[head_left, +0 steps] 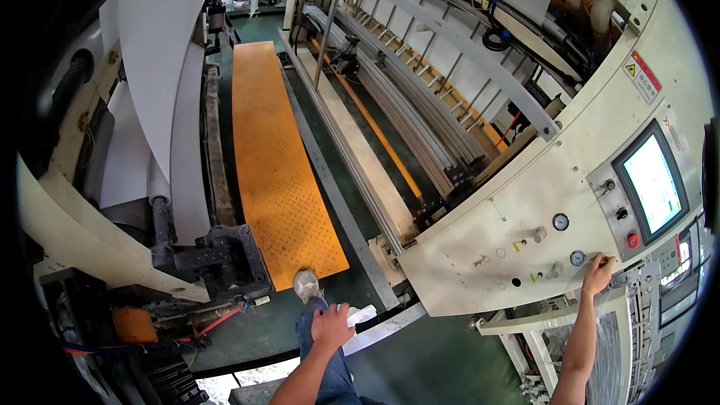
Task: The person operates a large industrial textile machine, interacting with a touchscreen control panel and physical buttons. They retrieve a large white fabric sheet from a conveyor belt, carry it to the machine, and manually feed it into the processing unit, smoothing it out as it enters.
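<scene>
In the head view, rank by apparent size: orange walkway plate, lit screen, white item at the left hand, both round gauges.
1. Orange walkway plate
2. Lit screen
3. White item, partly hidden by left hand
4. Upper gauge and lower gauge: too alike to rank

A warning label (643, 77) stood on the cream panel (465, 274), with a red band along one edge, a yellow triangle and dark characters on white. Beside the screen (651, 178) sat a small logo (676, 135) whose lettering was too small to tell; the screen's own bright contents were too blurred to read. Tiny yellow tags (516, 247) marked the panel, and two round gauges (560, 221) carried scales too fine to make out.
</scene>
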Demonstrator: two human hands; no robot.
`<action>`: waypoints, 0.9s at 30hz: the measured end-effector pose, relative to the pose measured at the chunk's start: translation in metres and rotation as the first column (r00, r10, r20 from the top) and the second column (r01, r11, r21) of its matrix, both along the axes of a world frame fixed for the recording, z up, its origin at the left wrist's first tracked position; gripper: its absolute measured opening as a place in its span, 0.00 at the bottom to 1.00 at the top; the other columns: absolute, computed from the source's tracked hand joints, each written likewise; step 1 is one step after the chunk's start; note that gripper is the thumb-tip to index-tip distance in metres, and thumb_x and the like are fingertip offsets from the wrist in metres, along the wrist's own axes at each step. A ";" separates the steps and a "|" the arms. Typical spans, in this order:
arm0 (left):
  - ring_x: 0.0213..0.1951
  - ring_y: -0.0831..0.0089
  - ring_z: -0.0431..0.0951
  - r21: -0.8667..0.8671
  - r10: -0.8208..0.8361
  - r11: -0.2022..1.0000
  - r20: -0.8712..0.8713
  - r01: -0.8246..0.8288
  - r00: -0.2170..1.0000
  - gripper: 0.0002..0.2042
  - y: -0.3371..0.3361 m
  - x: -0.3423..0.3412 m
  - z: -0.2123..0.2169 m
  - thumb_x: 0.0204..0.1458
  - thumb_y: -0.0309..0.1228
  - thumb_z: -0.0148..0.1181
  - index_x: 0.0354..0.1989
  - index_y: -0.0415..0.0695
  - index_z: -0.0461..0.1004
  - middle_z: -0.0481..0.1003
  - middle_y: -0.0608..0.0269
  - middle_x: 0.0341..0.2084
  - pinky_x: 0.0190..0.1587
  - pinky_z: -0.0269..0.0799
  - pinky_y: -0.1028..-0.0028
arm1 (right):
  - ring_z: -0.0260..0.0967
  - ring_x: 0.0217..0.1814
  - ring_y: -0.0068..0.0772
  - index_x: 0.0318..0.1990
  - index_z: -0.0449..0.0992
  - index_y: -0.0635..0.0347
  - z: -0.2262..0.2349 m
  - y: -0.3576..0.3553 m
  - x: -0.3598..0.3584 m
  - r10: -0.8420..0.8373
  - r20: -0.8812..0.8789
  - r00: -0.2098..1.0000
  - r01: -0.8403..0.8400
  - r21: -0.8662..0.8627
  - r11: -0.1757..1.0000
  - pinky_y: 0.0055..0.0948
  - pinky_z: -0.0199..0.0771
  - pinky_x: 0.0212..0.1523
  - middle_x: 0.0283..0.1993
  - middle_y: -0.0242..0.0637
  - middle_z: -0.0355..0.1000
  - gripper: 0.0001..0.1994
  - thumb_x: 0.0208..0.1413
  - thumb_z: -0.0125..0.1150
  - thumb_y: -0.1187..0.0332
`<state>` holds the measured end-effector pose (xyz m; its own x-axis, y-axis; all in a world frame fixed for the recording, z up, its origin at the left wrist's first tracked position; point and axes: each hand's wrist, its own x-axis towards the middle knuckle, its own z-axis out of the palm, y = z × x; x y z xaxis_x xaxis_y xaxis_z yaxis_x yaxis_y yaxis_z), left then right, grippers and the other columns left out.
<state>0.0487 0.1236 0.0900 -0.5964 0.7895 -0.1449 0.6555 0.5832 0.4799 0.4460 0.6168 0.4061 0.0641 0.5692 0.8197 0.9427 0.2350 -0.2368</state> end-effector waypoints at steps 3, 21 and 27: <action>0.50 0.61 0.78 -0.018 -0.007 1.000 0.010 0.007 1.000 0.29 0.000 -0.001 0.001 0.45 0.44 0.68 0.57 0.52 0.71 0.76 0.57 0.47 0.54 0.66 0.59 | 0.74 0.40 0.63 0.41 0.68 0.59 0.003 -0.005 -0.004 -0.008 0.002 1.000 0.008 0.005 1.000 0.54 0.70 0.38 0.36 0.52 0.77 0.17 0.64 0.55 0.53; 0.51 0.61 0.77 -0.043 -0.027 0.999 0.032 0.029 0.999 0.29 0.005 -0.005 0.002 0.46 0.44 0.67 0.58 0.51 0.70 0.76 0.56 0.48 0.55 0.65 0.58 | 0.67 0.22 0.24 0.36 0.66 0.63 0.014 0.000 0.028 0.358 -0.187 0.915 -0.387 -0.146 0.911 0.27 0.66 0.24 0.22 0.35 0.69 0.05 0.65 0.54 0.73; 0.52 0.61 0.77 -0.047 -0.028 0.998 0.046 0.030 0.999 0.29 0.003 -0.005 0.005 0.47 0.45 0.67 0.58 0.51 0.70 0.76 0.56 0.49 0.57 0.64 0.59 | 0.68 0.21 0.25 0.35 0.68 0.63 0.016 -0.003 0.022 0.370 -0.178 0.912 -0.393 -0.122 0.911 0.29 0.67 0.25 0.21 0.36 0.70 0.06 0.63 0.54 0.71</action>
<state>0.0441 0.1267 0.0953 -0.5655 0.7979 -0.2089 0.6507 0.5872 0.4815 0.4683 0.6136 0.4220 -0.0694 0.6912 0.7194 0.7395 0.5197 -0.4279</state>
